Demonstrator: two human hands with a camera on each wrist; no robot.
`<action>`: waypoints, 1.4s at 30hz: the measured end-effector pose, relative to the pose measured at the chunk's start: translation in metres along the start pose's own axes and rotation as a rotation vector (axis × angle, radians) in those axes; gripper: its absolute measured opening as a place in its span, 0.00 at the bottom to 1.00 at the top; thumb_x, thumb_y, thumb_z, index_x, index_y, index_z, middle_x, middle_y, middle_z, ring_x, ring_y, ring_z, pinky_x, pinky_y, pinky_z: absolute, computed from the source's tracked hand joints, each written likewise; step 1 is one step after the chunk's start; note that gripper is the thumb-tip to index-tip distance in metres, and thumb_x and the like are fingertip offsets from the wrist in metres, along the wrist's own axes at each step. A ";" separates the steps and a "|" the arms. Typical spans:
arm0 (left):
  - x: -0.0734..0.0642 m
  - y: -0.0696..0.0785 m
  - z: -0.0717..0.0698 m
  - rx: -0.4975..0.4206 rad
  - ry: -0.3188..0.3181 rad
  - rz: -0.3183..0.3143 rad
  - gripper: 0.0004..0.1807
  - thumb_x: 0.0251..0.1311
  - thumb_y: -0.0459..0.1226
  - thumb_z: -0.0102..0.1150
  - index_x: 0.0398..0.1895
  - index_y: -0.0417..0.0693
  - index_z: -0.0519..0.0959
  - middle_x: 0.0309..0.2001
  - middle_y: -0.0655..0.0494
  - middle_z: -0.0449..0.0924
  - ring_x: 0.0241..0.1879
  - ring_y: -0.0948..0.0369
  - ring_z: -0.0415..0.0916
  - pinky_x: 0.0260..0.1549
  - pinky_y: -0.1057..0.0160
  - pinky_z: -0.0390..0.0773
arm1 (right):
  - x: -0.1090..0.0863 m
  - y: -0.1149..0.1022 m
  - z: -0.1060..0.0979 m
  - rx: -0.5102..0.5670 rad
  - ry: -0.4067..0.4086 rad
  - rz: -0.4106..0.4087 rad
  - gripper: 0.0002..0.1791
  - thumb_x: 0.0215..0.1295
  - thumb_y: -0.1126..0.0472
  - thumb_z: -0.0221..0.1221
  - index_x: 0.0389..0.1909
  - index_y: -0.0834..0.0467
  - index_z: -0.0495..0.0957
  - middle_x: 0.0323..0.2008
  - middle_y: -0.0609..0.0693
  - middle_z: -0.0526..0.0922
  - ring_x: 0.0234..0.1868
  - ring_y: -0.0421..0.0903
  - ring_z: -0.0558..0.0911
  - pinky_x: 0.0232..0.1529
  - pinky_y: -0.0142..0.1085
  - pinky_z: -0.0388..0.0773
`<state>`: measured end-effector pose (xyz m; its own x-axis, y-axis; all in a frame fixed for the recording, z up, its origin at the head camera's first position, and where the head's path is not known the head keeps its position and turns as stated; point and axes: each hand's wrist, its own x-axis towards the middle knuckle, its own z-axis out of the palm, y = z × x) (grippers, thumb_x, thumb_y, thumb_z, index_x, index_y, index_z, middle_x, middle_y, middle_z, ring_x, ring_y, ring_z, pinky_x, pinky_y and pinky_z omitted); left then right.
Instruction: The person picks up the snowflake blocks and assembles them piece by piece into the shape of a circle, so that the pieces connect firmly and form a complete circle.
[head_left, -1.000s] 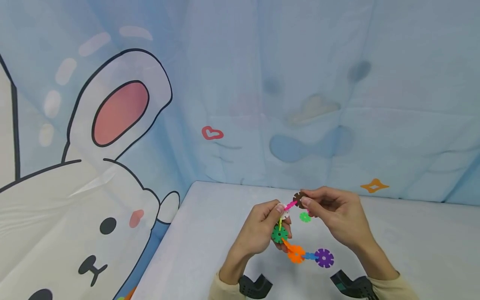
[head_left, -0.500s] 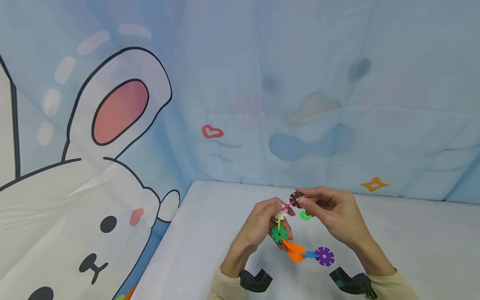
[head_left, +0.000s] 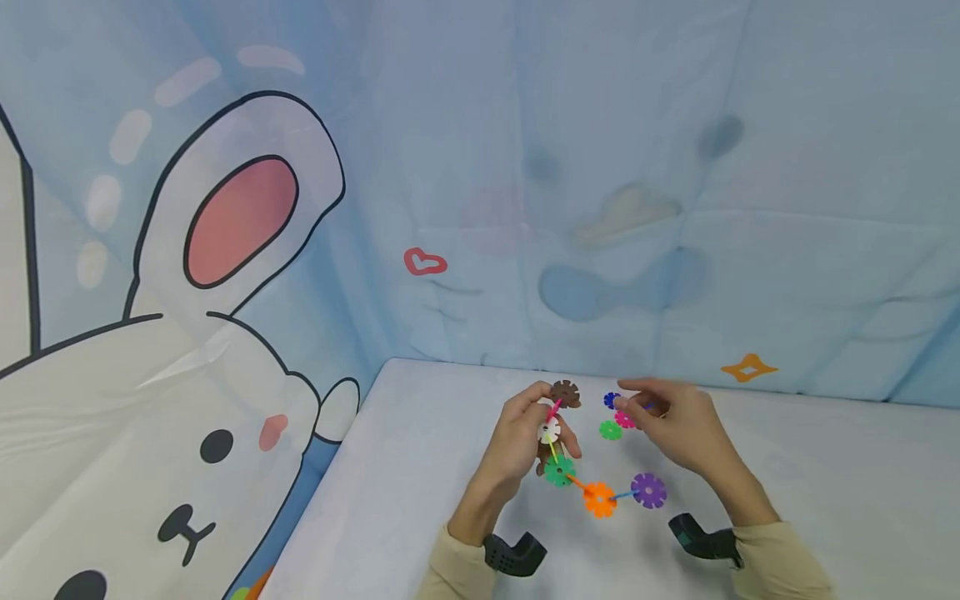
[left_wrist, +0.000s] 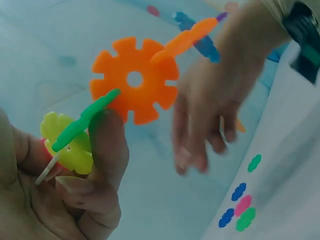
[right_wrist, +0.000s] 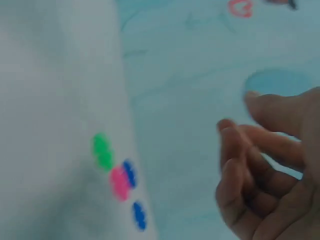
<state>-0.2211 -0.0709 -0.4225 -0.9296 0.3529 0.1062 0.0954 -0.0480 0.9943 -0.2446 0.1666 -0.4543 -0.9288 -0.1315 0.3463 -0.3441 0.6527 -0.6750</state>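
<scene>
Our left hand [head_left: 513, 446] pinches a multicoloured plastic notched-disc chain [head_left: 560, 472]. Right of it, our right hand [head_left: 678, 427] hangs relaxed.

The left hand [left_wrist: 75, 210] grips a chain of notched discs [left_wrist: 145, 107], its fingers bent about the white disc [left_wrist: 46, 170] and yellow disc [left_wrist: 77, 159]. An edge-on green disc [left_wrist: 86, 122] joins the yellow one to a broad orange disc [left_wrist: 111, 67]; another orange disc [left_wrist: 185, 42] and a blue disc [left_wrist: 207, 51] follow. Behind, the right hand [left_wrist: 215, 100] is blurred. Green, blue and pink pieces [left_wrist: 243, 205] lie near the table's [left_wrist: 285, 195] edge.
</scene>
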 end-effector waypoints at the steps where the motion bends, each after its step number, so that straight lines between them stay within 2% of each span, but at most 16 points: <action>1: 0.001 -0.002 0.000 -0.015 0.014 -0.004 0.21 0.75 0.32 0.32 0.51 0.34 0.78 0.20 0.48 0.82 0.14 0.63 0.70 0.11 0.71 0.68 | 0.001 0.008 0.006 -0.037 -0.033 0.004 0.20 0.69 0.59 0.70 0.58 0.63 0.85 0.38 0.55 0.91 0.28 0.40 0.83 0.26 0.31 0.80; 3: 0.002 -0.005 0.001 -0.049 0.038 -0.014 0.20 0.76 0.33 0.32 0.48 0.34 0.77 0.19 0.57 0.79 0.16 0.63 0.70 0.13 0.71 0.69 | 0.001 0.023 0.018 -0.104 -0.102 -0.007 0.22 0.67 0.61 0.71 0.58 0.66 0.84 0.38 0.56 0.90 0.28 0.41 0.84 0.27 0.33 0.82; 7: 0.004 -0.011 0.003 -0.143 0.049 -0.017 0.19 0.78 0.36 0.31 0.41 0.39 0.76 0.16 0.62 0.71 0.16 0.63 0.72 0.19 0.70 0.76 | 0.000 0.038 0.039 -0.160 -0.209 -0.010 0.23 0.64 0.62 0.72 0.59 0.65 0.84 0.42 0.59 0.86 0.32 0.45 0.81 0.32 0.39 0.82; 10: 0.004 -0.014 0.004 -0.209 0.024 -0.014 0.20 0.79 0.40 0.30 0.40 0.42 0.74 0.14 0.63 0.67 0.13 0.65 0.71 0.18 0.70 0.76 | -0.003 0.039 0.048 -0.197 -0.224 0.011 0.20 0.65 0.62 0.72 0.57 0.62 0.86 0.43 0.59 0.84 0.34 0.46 0.78 0.36 0.42 0.83; 13: 0.004 -0.014 0.005 -0.250 0.009 -0.020 0.22 0.81 0.46 0.31 0.39 0.43 0.74 0.13 0.63 0.65 0.11 0.66 0.70 0.16 0.71 0.74 | -0.004 0.038 0.053 -0.212 -0.196 0.016 0.16 0.64 0.65 0.72 0.52 0.62 0.87 0.41 0.57 0.83 0.35 0.47 0.79 0.37 0.45 0.86; 18: 0.005 -0.013 0.009 -0.215 0.051 -0.022 0.22 0.84 0.47 0.36 0.40 0.42 0.75 0.14 0.62 0.64 0.12 0.64 0.68 0.19 0.69 0.76 | -0.005 0.037 0.052 -0.210 -0.178 0.023 0.06 0.63 0.67 0.72 0.40 0.60 0.87 0.37 0.53 0.82 0.36 0.48 0.78 0.38 0.47 0.85; 21: 0.005 -0.012 0.010 -0.180 0.084 -0.022 0.21 0.84 0.45 0.40 0.40 0.39 0.76 0.15 0.60 0.66 0.13 0.62 0.67 0.21 0.68 0.78 | -0.005 0.036 0.051 -0.218 -0.190 0.041 0.05 0.64 0.66 0.72 0.35 0.58 0.85 0.36 0.52 0.80 0.37 0.49 0.77 0.39 0.47 0.84; 29: 0.005 -0.010 0.010 -0.118 0.108 -0.009 0.23 0.85 0.45 0.42 0.42 0.33 0.78 0.18 0.58 0.74 0.15 0.63 0.71 0.20 0.69 0.79 | -0.005 0.036 0.048 -0.243 -0.191 0.103 0.16 0.61 0.63 0.76 0.43 0.65 0.83 0.38 0.56 0.84 0.41 0.55 0.81 0.49 0.56 0.86; 33: 0.004 -0.010 0.008 -0.095 0.089 0.000 0.24 0.85 0.46 0.41 0.43 0.31 0.77 0.20 0.56 0.76 0.17 0.63 0.73 0.22 0.69 0.81 | -0.005 0.041 0.044 -0.209 -0.218 0.152 0.19 0.58 0.60 0.78 0.42 0.65 0.81 0.34 0.54 0.84 0.37 0.50 0.81 0.43 0.51 0.88; 36: 0.004 -0.010 0.008 -0.082 0.073 0.007 0.25 0.85 0.46 0.40 0.44 0.31 0.77 0.21 0.56 0.76 0.17 0.64 0.74 0.23 0.69 0.82 | -0.003 0.044 0.039 -0.162 -0.230 0.163 0.17 0.59 0.59 0.78 0.40 0.63 0.81 0.31 0.50 0.82 0.33 0.47 0.78 0.36 0.41 0.84; 39: 0.004 -0.010 0.009 -0.083 0.062 0.015 0.26 0.85 0.46 0.40 0.44 0.30 0.76 0.20 0.57 0.76 0.16 0.64 0.73 0.22 0.69 0.81 | -0.001 0.041 0.029 -0.100 -0.187 0.108 0.12 0.62 0.59 0.75 0.37 0.60 0.84 0.27 0.47 0.79 0.29 0.44 0.74 0.29 0.34 0.75; 42: 0.003 -0.011 0.010 -0.093 0.056 0.032 0.24 0.85 0.45 0.40 0.43 0.31 0.77 0.18 0.58 0.75 0.15 0.64 0.72 0.20 0.70 0.79 | 0.001 0.029 0.015 -0.019 -0.112 0.046 0.07 0.67 0.60 0.72 0.41 0.58 0.87 0.28 0.46 0.84 0.29 0.44 0.79 0.27 0.30 0.74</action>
<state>-0.2216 -0.0595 -0.4326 -0.9454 0.2967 0.1348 0.0945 -0.1461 0.9847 -0.2576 0.1744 -0.4834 -0.9535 -0.1828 0.2394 -0.2989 0.6737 -0.6759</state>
